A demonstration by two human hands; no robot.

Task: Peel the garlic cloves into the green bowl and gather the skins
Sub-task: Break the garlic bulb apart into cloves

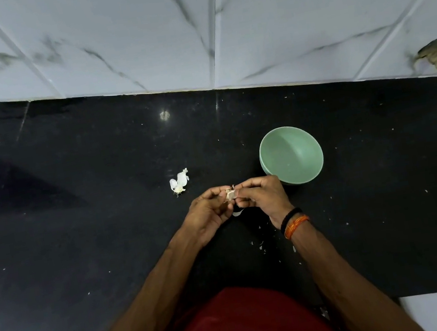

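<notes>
While both hands (pixel 233 200) pinch one garlic clove (pixel 230 194), the green bowl (pixel 290 155) looks empty. Skins (pixel 179 182) lie ungathered, so most work probably remains.

A: Hands?
B: Left hand (pixel 210 213) and right hand (pixel 263 196) meet over the black counter (pixel 80 246), both pinching one garlic clove (pixel 229 194).
A: Bowl?
B: Green bowl (pixel 291 155), upright, just beyond the right hand.
A: Skins?
B: One pile of skins (pixel 179 182) left of the bowl; small flakes (pixel 261 245) near the wrists.
</notes>
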